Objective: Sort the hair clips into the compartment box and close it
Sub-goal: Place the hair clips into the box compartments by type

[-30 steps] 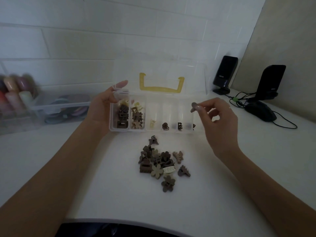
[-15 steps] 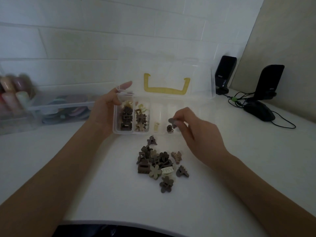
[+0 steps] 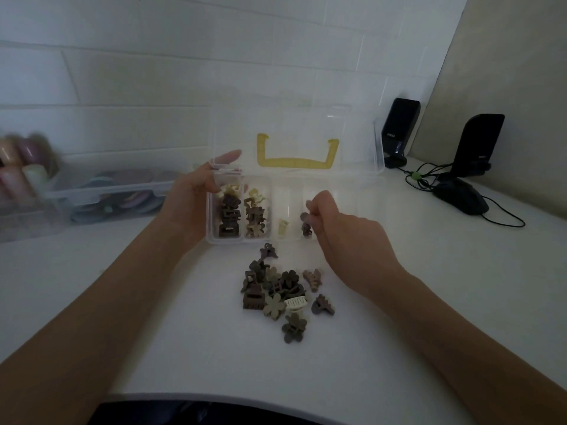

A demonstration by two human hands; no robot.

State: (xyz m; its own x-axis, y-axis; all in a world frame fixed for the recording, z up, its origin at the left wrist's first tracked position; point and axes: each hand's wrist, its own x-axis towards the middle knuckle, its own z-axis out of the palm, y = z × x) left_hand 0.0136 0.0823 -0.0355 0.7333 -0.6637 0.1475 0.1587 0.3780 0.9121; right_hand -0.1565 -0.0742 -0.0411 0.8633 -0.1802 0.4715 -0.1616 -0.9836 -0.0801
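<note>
Both hands work at the clear compartment box [image 3: 294, 237], which sits on the white table [image 3: 429, 302] with its lid [image 3: 294, 130] standing open behind it. At the box's 9 o'clock end, the left hand [image 3: 190, 207] grips the side wall, fingers wrapped around the corner and one fingertip showing above the rim. Over the fourth compartment from the left, the right hand [image 3: 343, 234] has its fingers curled and pinches a small dark clip [image 3: 304, 216] at the fingertips, just above another dark clip [image 3: 306, 230] lying inside.

Dark brown clips [image 3: 228, 219] fill the leftmost compartment, tan and cream ones [image 3: 254, 216] the next, and a single pale clip [image 3: 283, 227] lies in the third. A yellow handle [image 3: 297, 157] shows through the lid.

At 6 o'clock from the box, a loose pile of hair clips [image 3: 276, 289] lies on the table, flower and claw shapes in brown, olive and cream.

Toward 9 o'clock stands a blurred clear bin [image 3: 107, 194] of pastel items. Toward 3 o'clock are two black speakers [image 3: 399, 130] and a black mouse [image 3: 463, 197] with its cable.
</note>
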